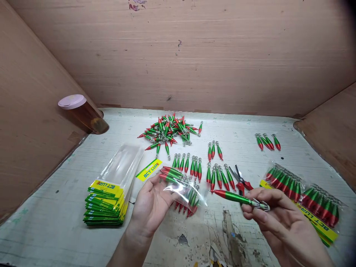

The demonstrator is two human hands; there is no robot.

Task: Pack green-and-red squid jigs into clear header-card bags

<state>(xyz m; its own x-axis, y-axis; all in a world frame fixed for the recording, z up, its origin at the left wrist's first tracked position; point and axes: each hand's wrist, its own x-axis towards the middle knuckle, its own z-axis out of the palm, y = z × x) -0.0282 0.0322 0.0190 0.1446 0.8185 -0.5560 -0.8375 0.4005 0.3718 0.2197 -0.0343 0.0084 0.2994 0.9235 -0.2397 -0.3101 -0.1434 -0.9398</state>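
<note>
My left hand (151, 205) is closed on a clear plastic bag (178, 194) with a few red-and-green squid jigs (171, 173) in it, red tips toward my fingers. My right hand (278, 218) pinches a single squid jig (232, 196) by its hooked end; its red tip points left at the bag's edge. Below and beyond the bag, rows of squid jigs (182, 163) lie on the table. Red-handled pliers (240, 180) lie just past my right fingers. A yellow BCT LURE header (149, 170) lies beside my left hand; whether it belongs to the held bag is unclear.
A stack of empty packets (111, 196) sits at left. A heap of squid jigs (169, 129) lies at the back. Filled packs (308, 200) are at right, with several loose jigs (268, 141) behind. A lidded brown container (83, 113) stands by the left wall.
</note>
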